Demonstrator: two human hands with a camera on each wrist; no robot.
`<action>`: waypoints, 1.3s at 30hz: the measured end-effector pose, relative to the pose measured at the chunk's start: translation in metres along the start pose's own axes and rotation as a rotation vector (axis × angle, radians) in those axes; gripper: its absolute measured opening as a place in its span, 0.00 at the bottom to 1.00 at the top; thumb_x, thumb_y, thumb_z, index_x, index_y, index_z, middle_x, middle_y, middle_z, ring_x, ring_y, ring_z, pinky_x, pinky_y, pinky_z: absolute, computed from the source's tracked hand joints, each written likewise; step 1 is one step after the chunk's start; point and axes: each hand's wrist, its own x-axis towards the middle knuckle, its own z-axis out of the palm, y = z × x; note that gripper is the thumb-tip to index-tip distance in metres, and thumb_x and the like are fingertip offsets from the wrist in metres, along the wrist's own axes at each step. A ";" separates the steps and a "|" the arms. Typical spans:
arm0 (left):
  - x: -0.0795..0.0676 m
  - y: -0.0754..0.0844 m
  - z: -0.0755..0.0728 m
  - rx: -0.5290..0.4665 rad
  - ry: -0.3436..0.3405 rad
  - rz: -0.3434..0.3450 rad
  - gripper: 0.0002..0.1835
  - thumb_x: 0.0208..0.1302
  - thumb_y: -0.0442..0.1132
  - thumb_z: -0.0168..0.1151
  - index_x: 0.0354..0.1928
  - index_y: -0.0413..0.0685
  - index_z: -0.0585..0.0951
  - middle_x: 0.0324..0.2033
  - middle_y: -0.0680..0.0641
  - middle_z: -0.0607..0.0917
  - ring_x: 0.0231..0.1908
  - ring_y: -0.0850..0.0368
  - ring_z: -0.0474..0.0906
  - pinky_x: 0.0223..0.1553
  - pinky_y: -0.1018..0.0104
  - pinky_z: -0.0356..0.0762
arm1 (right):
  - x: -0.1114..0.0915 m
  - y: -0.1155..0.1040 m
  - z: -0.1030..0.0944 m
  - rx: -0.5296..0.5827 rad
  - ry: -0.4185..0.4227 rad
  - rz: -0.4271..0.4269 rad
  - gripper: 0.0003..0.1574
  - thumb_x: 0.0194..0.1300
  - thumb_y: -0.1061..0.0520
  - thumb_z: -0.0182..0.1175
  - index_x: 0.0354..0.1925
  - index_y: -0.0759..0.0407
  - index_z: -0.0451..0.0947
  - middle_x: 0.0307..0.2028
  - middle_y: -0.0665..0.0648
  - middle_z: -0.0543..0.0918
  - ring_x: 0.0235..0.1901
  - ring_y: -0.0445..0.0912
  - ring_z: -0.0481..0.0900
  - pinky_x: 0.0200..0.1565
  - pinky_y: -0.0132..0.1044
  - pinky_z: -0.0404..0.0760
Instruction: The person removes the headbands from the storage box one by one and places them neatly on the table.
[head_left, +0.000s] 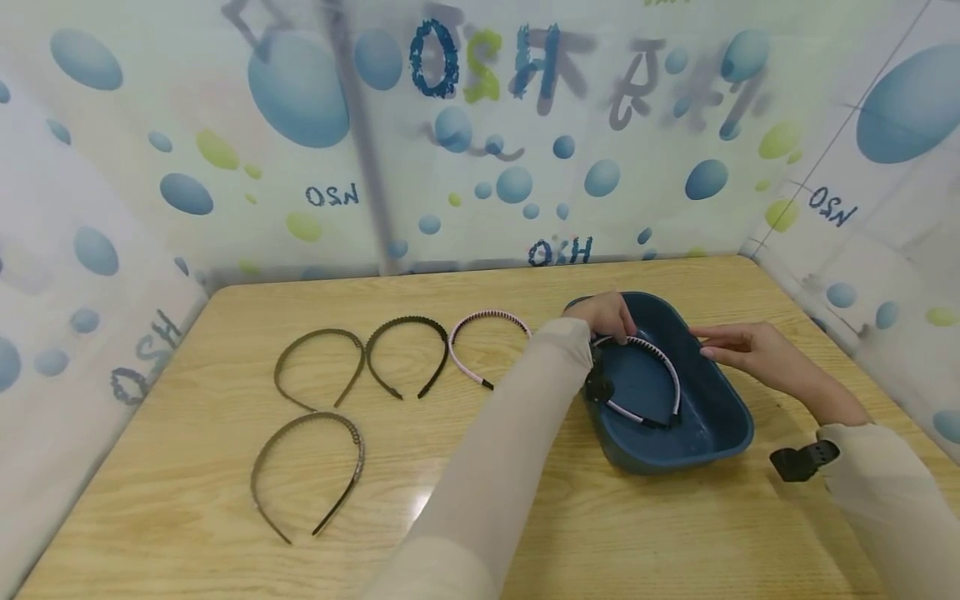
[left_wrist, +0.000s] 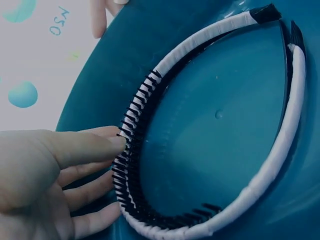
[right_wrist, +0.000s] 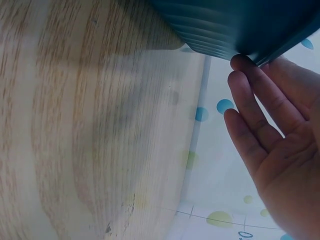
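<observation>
My left hand (head_left: pixel 603 315) reaches over a blue plastic basin (head_left: pixel 705 417) and pinches the toothed top of a pale pink headband (head_left: pixel 667 367). The left wrist view shows the thumb on the black comb teeth of the headband (left_wrist: pixel 175 57), whose black-tipped ends point away from the hand (left_wrist: pixel 55 175). Blue basin floor shows through its loop. My right hand (head_left: pixel 757 354) is at the basin's right rim, thumb and fingertips touching it. In the right wrist view, the fingers (right_wrist: pixel 265 107) of that hand extend fairly straight against the outside of the basin.
Left of the basin on the wooden table (head_left: pixel 187 500) lie an olive-brown headband (head_left: pixel 288 343), a black headband (head_left: pixel 408 319), another pink headband (head_left: pixel 491 314), partly behind the left sleeve, and a patterned brownish headband (head_left: pixel 262 450) nearer. A bubble-print curtain (head_left: pixel 465 192) borders the table.
</observation>
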 end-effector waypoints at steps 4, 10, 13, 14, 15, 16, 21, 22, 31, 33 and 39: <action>0.000 0.001 0.001 -0.015 0.000 -0.028 0.16 0.58 0.28 0.60 0.47 0.50 0.83 0.48 0.53 0.81 0.45 0.63 0.74 0.39 0.70 0.75 | 0.000 0.000 0.001 0.010 -0.002 0.001 0.23 0.64 0.63 0.55 0.57 0.69 0.71 0.50 0.72 0.75 0.38 0.24 0.72 0.37 0.38 0.81; 0.001 0.000 0.001 -0.007 0.005 -0.028 0.17 0.59 0.26 0.58 0.46 0.50 0.84 0.47 0.53 0.81 0.42 0.63 0.74 0.30 0.72 0.73 | 0.001 -0.001 0.001 0.015 -0.004 -0.004 0.23 0.64 0.63 0.55 0.57 0.69 0.71 0.49 0.72 0.76 0.38 0.25 0.73 0.36 0.30 0.79; 0.001 0.001 0.001 -0.006 0.011 -0.026 0.17 0.59 0.25 0.58 0.46 0.50 0.84 0.47 0.53 0.81 0.39 0.63 0.73 0.26 0.71 0.71 | 0.001 -0.002 0.001 0.011 -0.004 -0.006 0.23 0.65 0.62 0.55 0.57 0.68 0.71 0.49 0.71 0.76 0.38 0.25 0.73 0.37 0.29 0.79; 0.000 0.001 0.001 -0.004 0.013 -0.025 0.17 0.59 0.25 0.58 0.46 0.50 0.84 0.47 0.53 0.81 0.39 0.63 0.73 0.25 0.71 0.70 | 0.001 -0.002 0.001 0.009 -0.003 -0.006 0.23 0.65 0.62 0.55 0.57 0.68 0.71 0.49 0.71 0.76 0.38 0.25 0.73 0.37 0.31 0.79; 0.000 0.001 0.001 -0.001 0.016 -0.024 0.17 0.59 0.25 0.58 0.46 0.50 0.84 0.47 0.53 0.81 0.38 0.62 0.73 0.25 0.71 0.70 | 0.001 -0.003 0.001 0.006 -0.004 -0.006 0.23 0.65 0.62 0.55 0.57 0.68 0.71 0.49 0.71 0.76 0.38 0.25 0.73 0.37 0.32 0.80; 0.000 0.002 0.000 0.000 0.021 -0.026 0.17 0.59 0.25 0.58 0.46 0.50 0.84 0.46 0.53 0.82 0.38 0.62 0.72 0.24 0.71 0.70 | 0.001 -0.003 0.000 0.004 -0.004 -0.005 0.23 0.65 0.62 0.55 0.57 0.68 0.71 0.49 0.71 0.76 0.38 0.25 0.73 0.37 0.34 0.80; -0.001 0.006 0.000 0.016 0.039 -0.024 0.16 0.58 0.25 0.59 0.44 0.50 0.85 0.45 0.53 0.82 0.37 0.61 0.73 0.27 0.70 0.72 | 0.001 -0.003 0.000 0.017 -0.004 -0.001 0.23 0.65 0.62 0.55 0.57 0.69 0.71 0.49 0.71 0.76 0.38 0.25 0.74 0.37 0.34 0.80; -0.001 0.007 0.000 0.013 0.043 -0.024 0.16 0.58 0.25 0.59 0.44 0.50 0.85 0.45 0.53 0.82 0.37 0.60 0.73 0.28 0.69 0.72 | 0.001 -0.003 0.000 0.021 -0.004 0.000 0.23 0.65 0.62 0.55 0.57 0.69 0.71 0.49 0.71 0.76 0.38 0.26 0.74 0.37 0.32 0.80; 0.001 0.011 -0.001 0.004 0.067 -0.006 0.15 0.58 0.26 0.60 0.42 0.52 0.86 0.42 0.53 0.81 0.37 0.59 0.72 0.29 0.71 0.73 | 0.000 -0.002 -0.001 0.025 -0.001 0.012 0.23 0.65 0.62 0.55 0.57 0.69 0.71 0.49 0.72 0.76 0.37 0.25 0.74 0.36 0.28 0.78; 0.002 0.011 -0.001 -0.007 0.064 0.002 0.15 0.58 0.26 0.59 0.42 0.51 0.86 0.42 0.54 0.81 0.38 0.60 0.73 0.31 0.72 0.73 | 0.000 -0.002 0.000 0.022 -0.002 0.014 0.23 0.65 0.62 0.55 0.57 0.69 0.71 0.49 0.71 0.76 0.37 0.26 0.74 0.37 0.30 0.79; -0.002 0.011 -0.004 -0.019 0.067 0.039 0.16 0.58 0.26 0.59 0.44 0.50 0.85 0.42 0.54 0.82 0.40 0.61 0.74 0.38 0.72 0.75 | 0.000 -0.003 0.000 0.023 -0.001 0.009 0.23 0.65 0.62 0.55 0.57 0.69 0.71 0.49 0.72 0.76 0.37 0.26 0.75 0.36 0.28 0.78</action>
